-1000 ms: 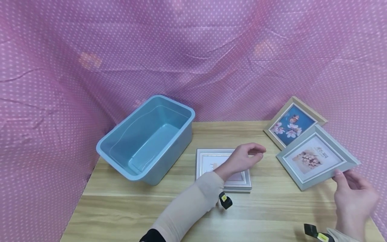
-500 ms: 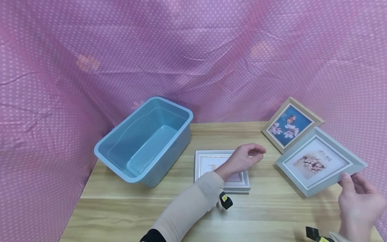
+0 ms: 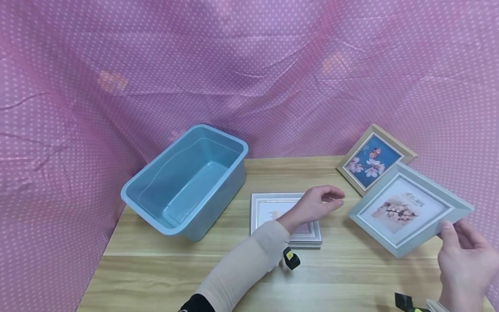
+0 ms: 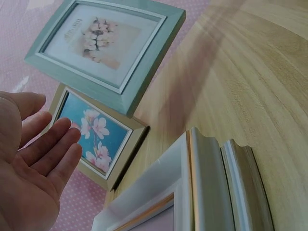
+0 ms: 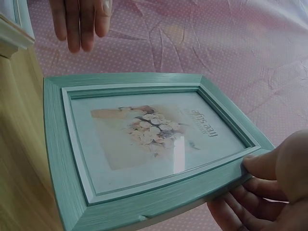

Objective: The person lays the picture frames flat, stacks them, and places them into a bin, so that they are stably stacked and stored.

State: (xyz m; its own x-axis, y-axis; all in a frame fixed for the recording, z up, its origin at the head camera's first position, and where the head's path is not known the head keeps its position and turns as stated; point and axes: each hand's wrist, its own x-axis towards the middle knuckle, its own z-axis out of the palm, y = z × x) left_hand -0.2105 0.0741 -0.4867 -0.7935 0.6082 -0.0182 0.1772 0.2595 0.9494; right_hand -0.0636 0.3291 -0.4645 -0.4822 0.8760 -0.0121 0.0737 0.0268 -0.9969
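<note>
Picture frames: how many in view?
4: green frame, gripped by the right hand; tan frame, behind it in the head view; white frame, partly hidden by the left hand; lower frame, beneath the white one. More could be hidden in that stack.

In the head view, the curtain (image 3: 218, 65) at twelve o'clock is creased cloth with a soft sheen. Between eight and nine, the tub (image 3: 224, 201) looks like smooth plastic, its floor glossy. The tabletop (image 3: 343, 277) has a satiny wood-grain finish. Between three and four, the green frame (image 3: 409, 210) shows fine brushed grain around a glossy pane (image 5: 149, 149). At five, the white frames (image 4: 209, 178) look smooth.
</note>
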